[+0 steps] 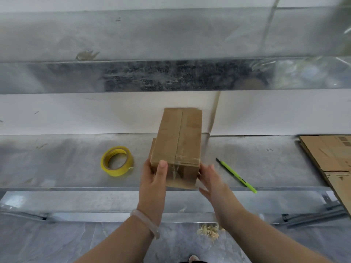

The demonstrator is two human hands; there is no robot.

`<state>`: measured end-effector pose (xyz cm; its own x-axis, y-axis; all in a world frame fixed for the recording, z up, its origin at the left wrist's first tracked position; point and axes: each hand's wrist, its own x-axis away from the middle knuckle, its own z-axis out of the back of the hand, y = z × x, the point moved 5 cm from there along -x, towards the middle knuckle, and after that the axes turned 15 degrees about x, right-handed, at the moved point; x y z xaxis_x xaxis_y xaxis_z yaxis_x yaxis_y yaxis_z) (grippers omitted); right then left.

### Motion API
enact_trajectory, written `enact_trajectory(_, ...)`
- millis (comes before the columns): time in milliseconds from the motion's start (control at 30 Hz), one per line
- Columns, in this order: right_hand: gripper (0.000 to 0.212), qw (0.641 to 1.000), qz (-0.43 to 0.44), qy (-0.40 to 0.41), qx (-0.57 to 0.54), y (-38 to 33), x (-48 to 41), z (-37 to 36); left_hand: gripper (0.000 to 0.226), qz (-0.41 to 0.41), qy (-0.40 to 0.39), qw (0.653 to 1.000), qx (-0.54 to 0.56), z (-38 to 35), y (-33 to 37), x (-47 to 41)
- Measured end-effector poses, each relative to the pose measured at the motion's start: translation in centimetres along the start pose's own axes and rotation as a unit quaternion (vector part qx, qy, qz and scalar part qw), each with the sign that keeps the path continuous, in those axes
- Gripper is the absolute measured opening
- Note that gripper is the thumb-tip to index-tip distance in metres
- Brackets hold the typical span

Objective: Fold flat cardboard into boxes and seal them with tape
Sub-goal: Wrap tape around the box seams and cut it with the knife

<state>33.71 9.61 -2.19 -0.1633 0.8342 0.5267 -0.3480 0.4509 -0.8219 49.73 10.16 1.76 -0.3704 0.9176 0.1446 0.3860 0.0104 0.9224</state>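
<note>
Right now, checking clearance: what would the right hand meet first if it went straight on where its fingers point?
The cardboard box: the right hand aims at its near right side, probably touching or almost there; depth is unclear.

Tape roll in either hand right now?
No: the yellow tape roll lies on the bench, left of the box, which the left hand grips while the right hand is beside it.

A brown cardboard box [176,147] is standing closed between the left hand [153,179] and the right hand [210,181]. Its top flaps are meeting in a centre seam, with clear tape running over the near edge. A yellow tape roll [116,161] is lying flat just left of the left hand. Flat cardboard sheets [330,154] are lying well right of the right hand.
</note>
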Motion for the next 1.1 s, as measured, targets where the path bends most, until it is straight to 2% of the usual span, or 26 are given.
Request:
enact_trajectory(67, 0.078, 0.999, 0.014, 0.0, 0.03, 0.2, 0.3, -0.3, 0.055, -0.007, 0.026, 1.0, -0.005, 0.9, 0.8, -1.0)
enact_trajectory(133, 0.082, 0.998, 0.033, -0.003, 0.058, -0.4, 0.5, -0.4, 0.034, 0.012, 0.055, 0.998, -0.012, 1.2, 0.9, -1.9)
enact_trajectory(200, 0.058, 0.995, 0.046, -0.002, 0.083, -1.5, 1.0, -0.4, 0.022, 0.02, 0.077, 0.996, -0.03, 1.4, 0.8, -2.3)
enact_trajectory(267, 0.036, 0.994, 0.048, -0.003, 0.103, -2.3, 1.2, -0.1, 0.027, 0.028, 0.085, 0.996, -0.027, 1.7, 0.9, -2.3)
enact_trajectory(333, 0.029, 0.986, 0.053, 0.015, 0.155, -3.0, 1.1, 0.7, 0.033, 0.033, 0.081, 0.996, -0.027, 2.2, 0.9, -2.1)
enact_trajectory(400, 0.021, 0.972, 0.072, 0.065, 0.213, -4.3, 0.1, 2.0, 0.031, 0.031, 0.072, 0.996, -0.029, 2.4, 1.0, -1.9)
enact_trajectory(467, 0.012, 0.968, 0.096, 0.124, 0.195, -6.2, -1.4, 3.6, 0.031, 0.026, 0.061, 0.997, -0.037, 2.4, 1.2, -1.6)
enact_trajectory(533, 0.031, 0.967, 0.111, 0.168, 0.158, -8.3, -2.5, 5.1, 0.034, 0.025, 0.048, 0.998, -0.044, 2.5, 1.6, -1.3)
enact_trajectory(600, 0.044, 0.97, 0.126, 0.168, 0.123, -10.3, -3.2, 6.2, 0.027, 0.027, 0.032, 0.998, -0.055, 2.9, 2.2, -0.9)
enact_trajectory(667, 0.042, 0.975, 0.142, 0.125, 0.113, -11.2, -3.4, 6.5, 0.012, 0.032, 0.015, 0.998, -0.06, 3.4, 2.8, -0.4)
enact_trajectory(767, 0.033, 0.978, 0.14, 0.075, 0.137, -11.6, -2.3, 5.8, 0.023, 0.018, 0.009, 0.998, -0.057, 4.1, 4.0, -0.4)
enact_trajectory(867, 0.031, 0.979, 0.15, 0.096, 0.103, -11.2, -0.4, 5.4, 0.038, -0.029, 0.027, 0.998, -0.038, 4.4, 5.6, -1.4)
enact_trajectory(967, 0.035, 0.978, 0.156, 0.117, 0.072, -10.0, 1.2, 5.5, 0.028, -0.071, 0.04, 0.996, -0.046, 3.9, 6.9, -2.6)
enact_trajectory(1100, 0.042, 0.982, 0.138, 0.113, 0.061, -8.6, 1.8, 5.9, 0.027, -0.02, -0.011, 0.999, -0.043, 3.1, 6.3, -4.7)
